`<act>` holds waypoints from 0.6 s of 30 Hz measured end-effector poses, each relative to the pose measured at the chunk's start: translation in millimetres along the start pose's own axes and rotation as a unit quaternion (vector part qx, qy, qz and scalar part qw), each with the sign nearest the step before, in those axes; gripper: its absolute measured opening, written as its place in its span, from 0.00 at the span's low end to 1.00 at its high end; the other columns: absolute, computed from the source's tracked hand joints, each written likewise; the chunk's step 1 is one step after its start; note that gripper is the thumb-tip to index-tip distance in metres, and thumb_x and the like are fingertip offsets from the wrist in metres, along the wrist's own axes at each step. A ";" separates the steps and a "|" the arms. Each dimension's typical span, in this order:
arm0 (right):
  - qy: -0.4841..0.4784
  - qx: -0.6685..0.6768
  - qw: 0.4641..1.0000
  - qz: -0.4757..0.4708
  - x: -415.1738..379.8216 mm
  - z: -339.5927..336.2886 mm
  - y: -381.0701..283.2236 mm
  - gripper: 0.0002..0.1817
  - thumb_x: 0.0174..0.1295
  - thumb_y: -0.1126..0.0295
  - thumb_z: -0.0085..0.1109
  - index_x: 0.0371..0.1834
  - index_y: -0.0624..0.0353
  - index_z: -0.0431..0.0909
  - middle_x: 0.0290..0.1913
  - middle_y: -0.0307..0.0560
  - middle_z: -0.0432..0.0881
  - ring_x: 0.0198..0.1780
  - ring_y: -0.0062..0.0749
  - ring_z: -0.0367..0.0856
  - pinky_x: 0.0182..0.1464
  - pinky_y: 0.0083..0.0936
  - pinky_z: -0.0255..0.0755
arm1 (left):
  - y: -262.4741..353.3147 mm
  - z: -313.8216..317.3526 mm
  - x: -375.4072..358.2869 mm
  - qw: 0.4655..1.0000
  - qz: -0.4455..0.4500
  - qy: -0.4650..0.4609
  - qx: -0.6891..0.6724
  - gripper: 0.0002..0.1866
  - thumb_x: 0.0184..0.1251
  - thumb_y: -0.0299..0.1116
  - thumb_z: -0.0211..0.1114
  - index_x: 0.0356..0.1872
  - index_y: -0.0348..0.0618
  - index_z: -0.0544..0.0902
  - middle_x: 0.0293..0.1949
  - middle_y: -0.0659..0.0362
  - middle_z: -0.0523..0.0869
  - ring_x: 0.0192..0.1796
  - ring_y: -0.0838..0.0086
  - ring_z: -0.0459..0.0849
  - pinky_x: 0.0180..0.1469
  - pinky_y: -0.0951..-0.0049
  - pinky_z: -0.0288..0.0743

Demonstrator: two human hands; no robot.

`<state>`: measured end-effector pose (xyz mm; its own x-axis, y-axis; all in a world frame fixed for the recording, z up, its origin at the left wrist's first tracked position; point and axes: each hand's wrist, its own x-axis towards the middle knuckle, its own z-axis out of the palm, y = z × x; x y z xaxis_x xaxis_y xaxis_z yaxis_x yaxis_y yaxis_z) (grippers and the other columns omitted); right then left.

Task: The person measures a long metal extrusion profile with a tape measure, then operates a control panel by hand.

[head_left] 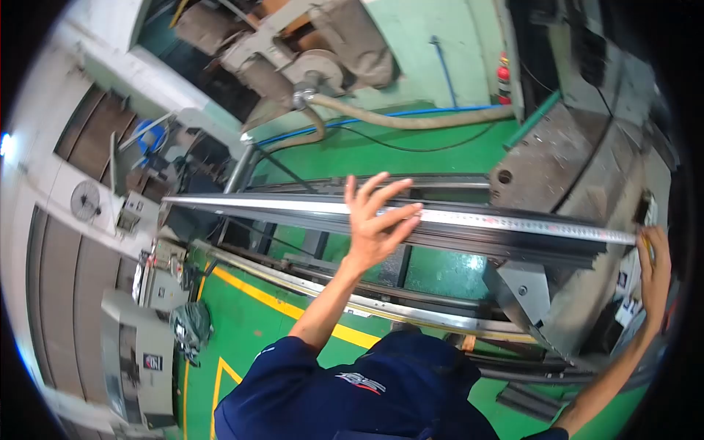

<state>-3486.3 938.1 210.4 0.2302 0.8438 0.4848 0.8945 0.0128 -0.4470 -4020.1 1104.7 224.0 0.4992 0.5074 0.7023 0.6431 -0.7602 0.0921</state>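
Note:
A long dark metal profile lies across the machine in the head view. Along its top runs the pale, marked blade of a tape measure, stretched from the far left end to the right. My left hand is over the middle of the blade, fingers spread and palm toward the profile. At the right end of the profile, my right hand is closed around the tape measure's case, of which only a bit of yellow shows between the fingers.
Under the profile is a long machine bed with metal rails. A heavy machine block stands at the right. Beyond are a thick hose and a red fire extinguisher. A grey cabinet is at the left.

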 end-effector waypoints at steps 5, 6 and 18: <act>-0.023 -0.004 1.000 -0.020 3.2 -5.6 2.0 0.09 0.69 0.75 0.55 0.49 0.68 0.74 0.50 0.53 0.77 0.53 0.43 0.76 0.60 0.28 0.66 | 3.7 -12.3 9.4 0.994 0.007 -0.055 -0.091 0.15 0.57 0.34 0.74 0.48 0.53 0.88 0.63 0.59 0.79 0.66 0.59 0.75 0.68 0.53 0.64; -0.019 -0.010 1.000 -0.020 2.8 -4.9 2.6 0.09 0.69 0.75 0.55 0.49 0.68 0.74 0.49 0.52 0.77 0.52 0.43 0.76 0.60 0.27 0.66 | 2.9 -15.8 10.8 0.993 0.010 -0.076 -0.087 0.15 0.58 0.34 0.74 0.48 0.51 0.88 0.61 0.58 0.81 0.63 0.60 0.77 0.66 0.55 0.67; -0.022 0.038 0.999 0.007 3.2 -7.4 -5.9 0.08 0.69 0.75 0.55 0.47 0.68 0.73 0.47 0.52 0.76 0.51 0.40 0.75 0.58 0.26 0.67 | -28.4 -47.4 16.2 0.967 -0.091 -0.188 -0.145 0.08 0.63 0.34 0.70 0.39 0.43 0.89 0.37 0.57 0.86 0.42 0.61 0.84 0.45 0.64 0.78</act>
<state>-3488.0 936.7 220.2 0.2240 0.8672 0.4448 0.8594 0.0395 -0.5097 -4057.8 1115.3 266.2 0.6035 0.7140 0.3550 0.5774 -0.6983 0.4230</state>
